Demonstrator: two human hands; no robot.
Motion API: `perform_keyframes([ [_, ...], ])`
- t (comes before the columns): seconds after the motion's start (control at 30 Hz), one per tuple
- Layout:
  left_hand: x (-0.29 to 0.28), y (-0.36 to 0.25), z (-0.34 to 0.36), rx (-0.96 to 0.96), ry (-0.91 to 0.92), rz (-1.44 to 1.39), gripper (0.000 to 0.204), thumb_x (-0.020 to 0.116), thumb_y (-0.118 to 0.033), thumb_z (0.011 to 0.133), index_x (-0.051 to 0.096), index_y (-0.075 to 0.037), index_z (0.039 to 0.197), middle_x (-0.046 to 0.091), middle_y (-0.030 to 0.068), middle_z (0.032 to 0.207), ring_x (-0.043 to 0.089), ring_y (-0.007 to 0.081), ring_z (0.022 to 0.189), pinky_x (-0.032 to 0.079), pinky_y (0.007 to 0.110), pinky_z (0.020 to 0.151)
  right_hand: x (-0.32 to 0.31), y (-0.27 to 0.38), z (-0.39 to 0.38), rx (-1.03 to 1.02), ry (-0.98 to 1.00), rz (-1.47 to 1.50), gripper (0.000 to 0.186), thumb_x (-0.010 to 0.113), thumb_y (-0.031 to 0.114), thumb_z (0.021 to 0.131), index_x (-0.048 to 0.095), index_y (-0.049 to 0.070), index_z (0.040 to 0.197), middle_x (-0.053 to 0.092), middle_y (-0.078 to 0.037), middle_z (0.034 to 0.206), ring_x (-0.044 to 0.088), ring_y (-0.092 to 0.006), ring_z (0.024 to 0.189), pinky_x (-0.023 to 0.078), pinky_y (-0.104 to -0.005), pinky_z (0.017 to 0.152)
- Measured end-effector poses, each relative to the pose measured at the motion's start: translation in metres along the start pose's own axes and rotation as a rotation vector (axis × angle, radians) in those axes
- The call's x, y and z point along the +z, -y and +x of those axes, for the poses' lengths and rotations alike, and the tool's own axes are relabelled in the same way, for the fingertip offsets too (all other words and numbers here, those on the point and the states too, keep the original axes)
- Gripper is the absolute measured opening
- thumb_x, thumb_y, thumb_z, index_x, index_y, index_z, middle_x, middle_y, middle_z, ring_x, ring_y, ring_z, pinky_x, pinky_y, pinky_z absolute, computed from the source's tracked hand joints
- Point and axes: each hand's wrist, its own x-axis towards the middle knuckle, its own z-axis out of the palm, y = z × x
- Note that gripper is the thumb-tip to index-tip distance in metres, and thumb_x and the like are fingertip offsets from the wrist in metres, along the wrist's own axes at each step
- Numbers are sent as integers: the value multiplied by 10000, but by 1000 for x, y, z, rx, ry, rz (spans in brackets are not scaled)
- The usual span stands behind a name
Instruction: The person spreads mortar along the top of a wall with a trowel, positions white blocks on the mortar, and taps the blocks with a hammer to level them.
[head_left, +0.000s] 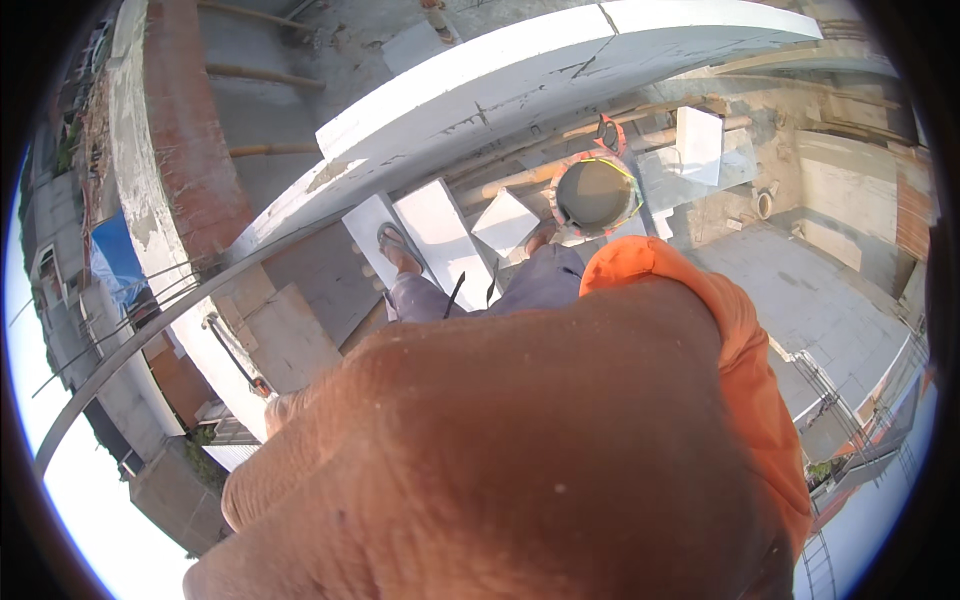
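Note:
My right hand (480, 450), with an orange sleeve (740, 360) behind it, is raised very close to the camera and covers the lower middle of the view. Its knuckles point left; the fingertips are hidden, so I cannot see whether it holds anything. My left hand is out of view. Beyond the hand, at my feet, a bucket of grey mortar (595, 195) stands next to a handsaw (640, 180) with a red and black handle. Pale blocks (440, 225) lie under and beside my sandalled foot (400, 248).
A curved-looking white block wall (480, 95) runs across in front. On the left wall top (225, 395) lies a long thin tool (235, 355) with an orange end. Another white block (698, 145) stands right of the bucket, near bamboo poles (520, 180). Rooftops lie far below left.

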Motion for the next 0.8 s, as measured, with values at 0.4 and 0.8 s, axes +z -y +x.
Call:
perform_keyframes([
  [0.4,14,7,-3,-37,-23,-59,198,669,-222,701,642,-35,759,586,81,594,595,190,560,497,321,578,-19,-25,-2,65,13,91,546,627,515,830,653,5,1022,594,-71,795,536,-161,729,461,-288,661],
  [0.8,55,61,-28,-103,-149,-28,195,630,-236,728,657,-59,806,631,102,699,623,219,624,504,345,549,-54,-264,-372,1649,367,-292,487,565,332,807,596,30,1188,635,-207,1099,600,-341,1047,439,-378,914],
])
